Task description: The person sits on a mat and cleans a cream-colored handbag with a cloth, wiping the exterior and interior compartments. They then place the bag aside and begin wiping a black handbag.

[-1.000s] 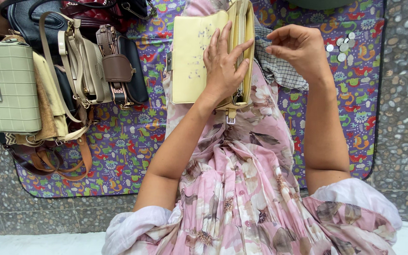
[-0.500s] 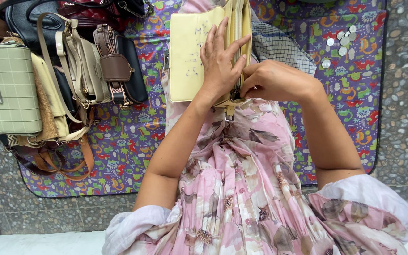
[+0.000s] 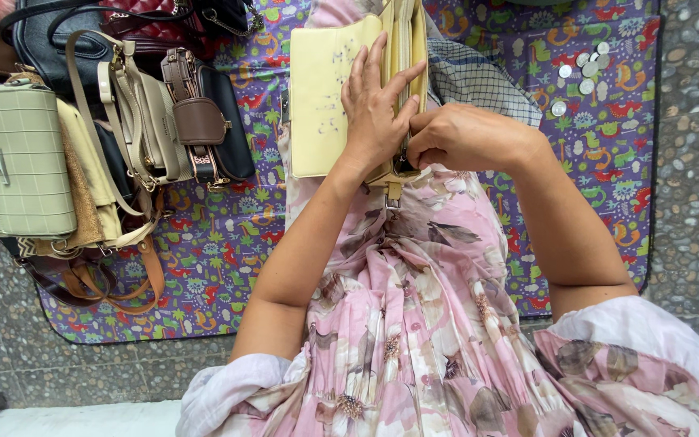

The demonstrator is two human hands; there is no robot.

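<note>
Two hands: both are seen at a pale yellow wallet (image 3: pixel 325 97), which is held on the lap over a pink floral dress (image 3: pixel 414 324).
Left hand (image 3: pixel 378 109): laid flat on the wallet's face, fingers spread apart and pressed against it; the thumb is hidden behind the wallet's edge.
Right hand (image 3: pixel 467 136): curled at the wallet's lower right corner, fingers drawn together; whether anything is pinched cannot be told, since the fingertips are hidden under the knuckles and the left hand.
Wallet position: upright on its long edge, opened along the right side; its top is cut off by the frame, and faint marks on its face are too small to be read.
Zip pull (image 3: pixel 392 193): seen hanging below the wallet's lower corner.
Checked cloth (image 3: pixel 479 77): partly covered by the wallet and the right hand.
Coins (image 3: pixel 582 73): a small cluster is laid on the patterned purple mat (image 3: pixel 220 243), well apart from the hands.
Handbags: a pale green quilted bag (image 3: pixel 14 162), a beige strapped bag (image 3: pixel 143 129) and a black bag with brown flap (image 3: pixel 212 121) are piled to the left; those beneath are largely hidden.
Floor (image 3: pixel 697 162): pebbled stone is seen around the mat.
</note>
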